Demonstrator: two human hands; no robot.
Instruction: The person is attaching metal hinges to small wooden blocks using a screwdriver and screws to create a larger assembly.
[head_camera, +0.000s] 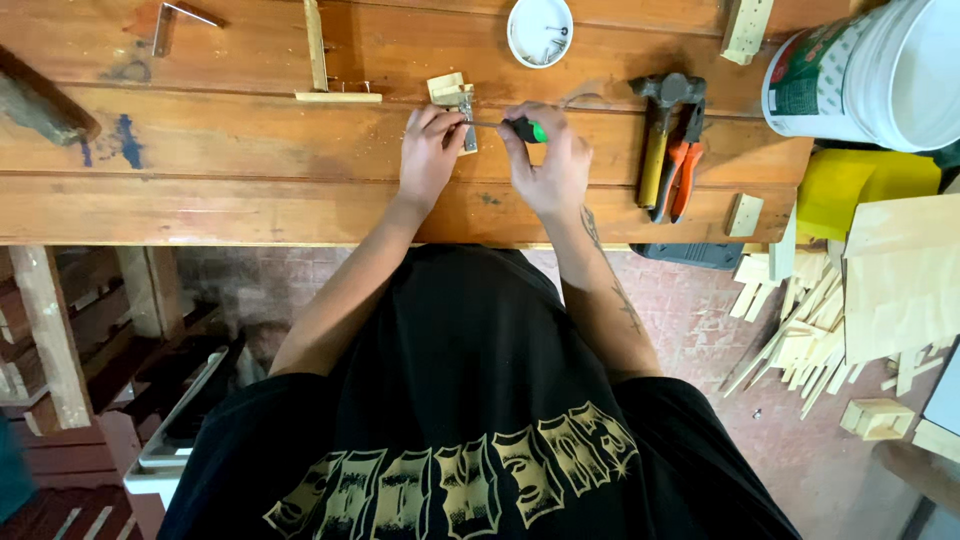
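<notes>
Screw going into the small wood block (447, 88), not home yet.
Left hand (430, 152) clamps the hinge (468, 128); right hand (548, 160) grips the screwdriver (524, 129) on the bench (250, 150).

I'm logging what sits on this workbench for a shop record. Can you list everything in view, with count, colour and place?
screwdriver: one, green and black handle, in the right hand
small wood piece: one, pale, with a metal fitting, under the left hand's fingers
hammer: one, yellow handle, on the bench right of the hands
pliers: one, orange grips, beside the hammer
white dish: one, holding screws, far edge of the bench
bucket: one, white, right end of the bench
wood offcuts: many, pale, on the floor at right
workbench: one, reddish-brown planks
left hand: one, on the wood piece
right hand: one, gripping the screwdriver
</notes>
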